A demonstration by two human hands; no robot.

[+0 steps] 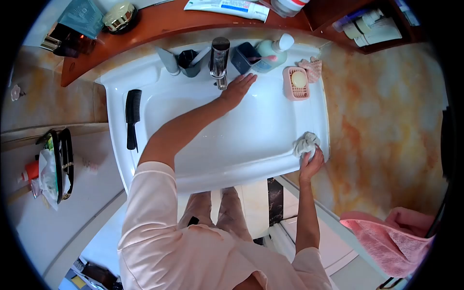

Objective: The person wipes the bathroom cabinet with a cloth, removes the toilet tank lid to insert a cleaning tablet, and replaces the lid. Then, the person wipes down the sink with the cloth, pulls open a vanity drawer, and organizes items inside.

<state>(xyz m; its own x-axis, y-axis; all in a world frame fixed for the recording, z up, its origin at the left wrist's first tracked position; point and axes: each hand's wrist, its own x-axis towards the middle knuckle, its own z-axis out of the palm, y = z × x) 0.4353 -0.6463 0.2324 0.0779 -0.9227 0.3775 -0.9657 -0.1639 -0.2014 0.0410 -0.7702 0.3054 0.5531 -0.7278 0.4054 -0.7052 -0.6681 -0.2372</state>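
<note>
My left hand [238, 90] reaches across the white sink [208, 159], just right of the metal faucet [220, 58]. Its fingers are stretched out, near the base of a dark square cup [243, 57] with a pink-tipped item in it. At the basin's front right corner, my right hand [311, 163] has its fingers closed on a crumpled grey-white cloth [306, 142], which rests on the rim. Farther back on the right ledge are a pink soap dish [291, 92] with a pale round soap [298, 79] and a pink scrunched cloth [313, 69].
A black comb [131, 118] lies on the left ledge. Behind the faucet stand a dark cup [189, 65], a grey tube [167, 60] and a pump bottle [270, 53]. Toothpaste [227, 8] lies on the wooden shelf [159, 31]. A pink towel [386, 237] hangs at lower right.
</note>
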